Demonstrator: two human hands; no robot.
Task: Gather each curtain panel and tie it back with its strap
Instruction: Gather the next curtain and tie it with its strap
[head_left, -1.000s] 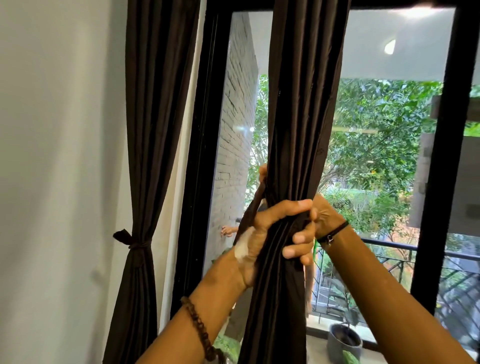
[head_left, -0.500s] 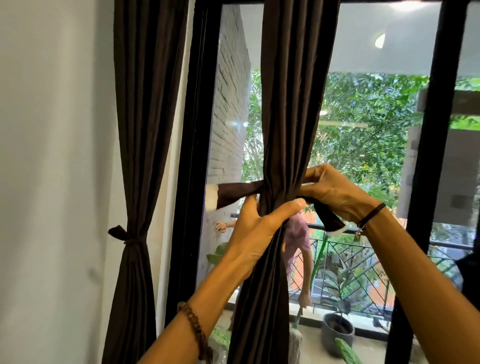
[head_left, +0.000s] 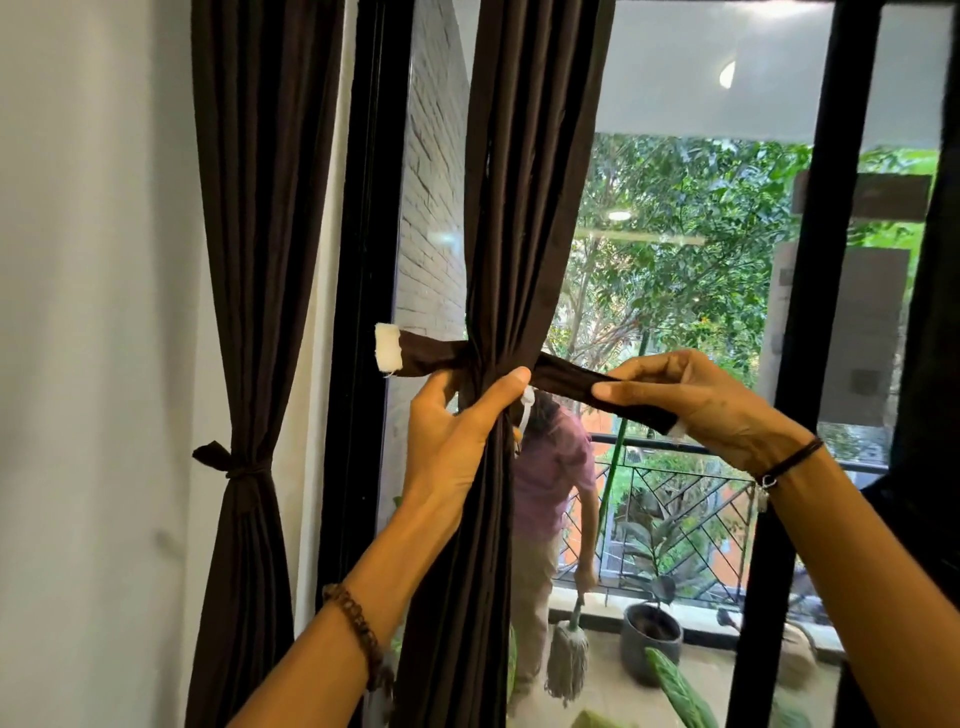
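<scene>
A dark brown curtain panel (head_left: 524, 208) hangs in front of the window, bunched at mid-height. My left hand (head_left: 457, 431) grips the gathered folds there. A matching strap (head_left: 571, 376) runs behind the bunch. Its left end, tipped with a white fastening patch (head_left: 388, 354), sticks out free to the left. My right hand (head_left: 696, 400) pinches the strap's right end and holds it out to the right. A second brown panel (head_left: 254, 218) by the wall at the left is tied back with its own strap (head_left: 228, 465).
Black window frame posts (head_left: 810, 312) stand left and right of the glass. Outside on the balcony a person in a pink shirt (head_left: 550, 478) holds a mop, beside potted plants (head_left: 652, 631) and a railing. A white wall (head_left: 88, 364) fills the left.
My right hand has drawn the strap's right end out from the bunch and farther right. The left end with its white patch now sticks out. My left hand keeps its grip.
</scene>
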